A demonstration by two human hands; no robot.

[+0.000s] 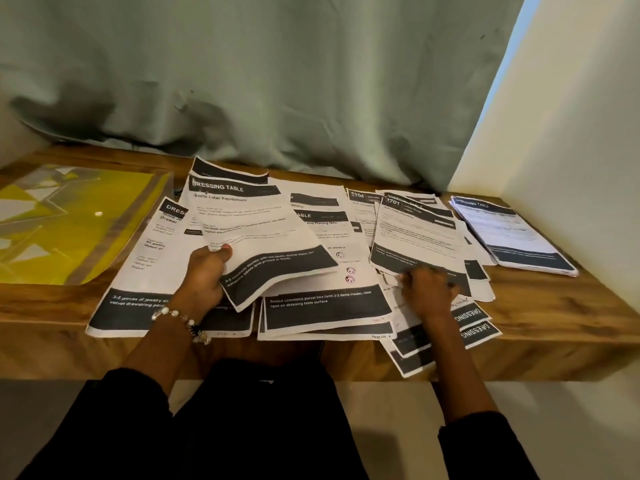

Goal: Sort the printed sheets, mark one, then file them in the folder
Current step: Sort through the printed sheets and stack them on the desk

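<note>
Wooden desk (540,306): left hand (204,275) grips sheets (256,233)

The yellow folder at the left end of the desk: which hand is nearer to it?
Left. The left hand holds a lifted sheet just right of the yellow folder. The right hand rests on loose papers further right, far from it.

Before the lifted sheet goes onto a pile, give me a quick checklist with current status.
1. Left hand has a grip on the lifted sheet: ok, thumb on top.
2. Right hand free: not ok, fingers on the loose sheets.
3. Sorted stack at far right squared: ok.
4. Sheets overhanging the table edge: not ok, several hang over near the right hand.
5. Yellow folder ready: cannot tell whether open.
6. Pen in view: not ok.
</note>
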